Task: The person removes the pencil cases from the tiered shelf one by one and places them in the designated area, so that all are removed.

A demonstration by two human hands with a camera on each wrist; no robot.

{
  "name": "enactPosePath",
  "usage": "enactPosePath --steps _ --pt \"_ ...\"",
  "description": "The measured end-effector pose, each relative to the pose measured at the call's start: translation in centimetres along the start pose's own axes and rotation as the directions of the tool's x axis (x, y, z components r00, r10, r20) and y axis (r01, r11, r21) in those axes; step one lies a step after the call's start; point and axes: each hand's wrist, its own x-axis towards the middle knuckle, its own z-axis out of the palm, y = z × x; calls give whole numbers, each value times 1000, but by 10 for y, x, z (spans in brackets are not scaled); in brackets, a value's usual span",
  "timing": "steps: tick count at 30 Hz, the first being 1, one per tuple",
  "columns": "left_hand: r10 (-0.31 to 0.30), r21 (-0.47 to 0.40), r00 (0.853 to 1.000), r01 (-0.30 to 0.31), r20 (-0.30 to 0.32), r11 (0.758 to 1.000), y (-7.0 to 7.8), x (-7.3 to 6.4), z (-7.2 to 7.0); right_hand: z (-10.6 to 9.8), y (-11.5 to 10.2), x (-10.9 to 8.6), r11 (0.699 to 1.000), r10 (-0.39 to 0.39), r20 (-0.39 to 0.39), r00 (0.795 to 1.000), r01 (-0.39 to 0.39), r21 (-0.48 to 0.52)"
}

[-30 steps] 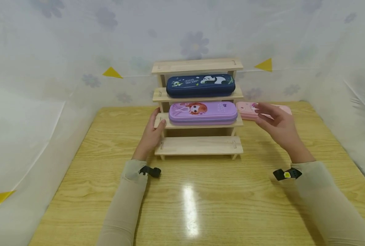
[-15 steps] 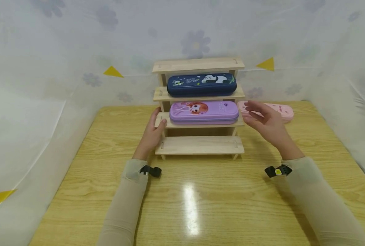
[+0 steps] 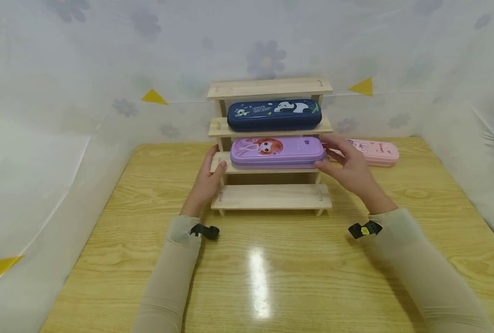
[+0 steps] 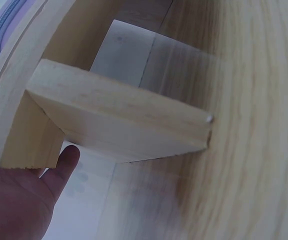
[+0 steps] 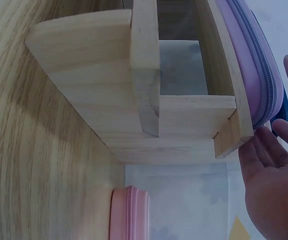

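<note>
A tiered wooden shelf (image 3: 271, 196) stands on the table. My left hand (image 3: 205, 182) holds its left end, thumb on top of a step and fingers along the side; the left wrist view shows a finger beyond the upright. On that step lies a purple zippered pencil case (image 3: 292, 155) with a cartoon girl. My right hand (image 3: 350, 171) is at the case's right end, thumb near its front edge and fingers behind. In the right wrist view, the fingers (image 5: 266, 150) are by the case's end and the thumb looks apart from it.
A dark blue panda pencil case (image 3: 271, 121) rests one step higher. Right of the shelf, a pink pencil case (image 3: 377, 155) lies on the wooden table (image 3: 313, 277), partly behind my right hand. A pale flowered sheet (image 3: 180, 46) surrounds the table.
My right hand has moved left, from in front of the pink pencil case to the right end of the purple one. The left hand stays on the shelf.
</note>
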Motion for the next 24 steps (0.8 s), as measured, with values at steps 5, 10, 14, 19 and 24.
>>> enactPosePath --steps 5,10,14,19,24 --pt "8 16 1000 -7 -12 1000 0 0 0 7 -10 0 997 23 -12 1000 -24 -69" --pt "4 17 1000 -4 -11 1000 0 0 0 13 -15 1 991 60 -38 997 -64 -114" --pt "-1 17 1000 1 -8 1000 0 0 0 15 -14 2 992 70 -40 997 -74 -104" --pt "5 21 1000 -5 -9 1000 0 0 1 17 -15 3 990 70 -32 997 -73 -118" --pt "-15 6 1000 14 12 1000 24 -8 0 17 5 5 989 68 -27 997 -71 -130"
